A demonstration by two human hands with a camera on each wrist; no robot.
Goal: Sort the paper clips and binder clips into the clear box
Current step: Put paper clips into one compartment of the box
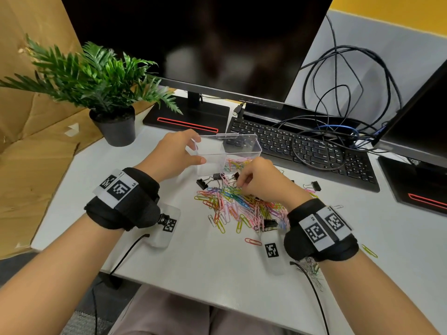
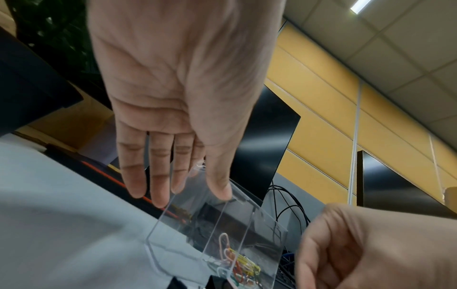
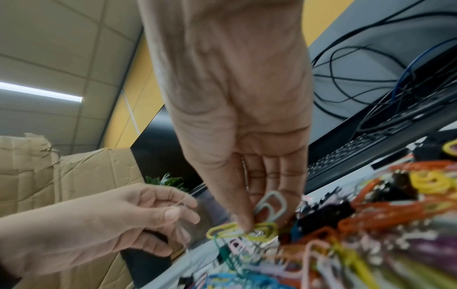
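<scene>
A clear box (image 1: 242,146) stands on the white desk in front of the keyboard. Its right compartment holds several coloured paper clips (image 1: 235,163), also seen through the wall as paper clips (image 2: 237,262). My left hand (image 1: 199,149) grips the box's left end, thumb on the near wall and fingers over the far edge. A pile of coloured paper clips (image 1: 237,204) lies just in front of the box, with black binder clips (image 1: 202,183) mixed in and around it. My right hand (image 1: 239,184) reaches into the pile's far edge, where thumb and fingers pinch a few paper clips (image 3: 269,205).
A black keyboard (image 1: 302,146) with tangled cables (image 1: 338,97) lies behind the box. A potted plant (image 1: 113,124) stands at the left and a monitor stand (image 1: 186,117) behind it. A second monitor base (image 1: 416,182) is at the right. Stray clips (image 1: 368,250) lie near the right wrist.
</scene>
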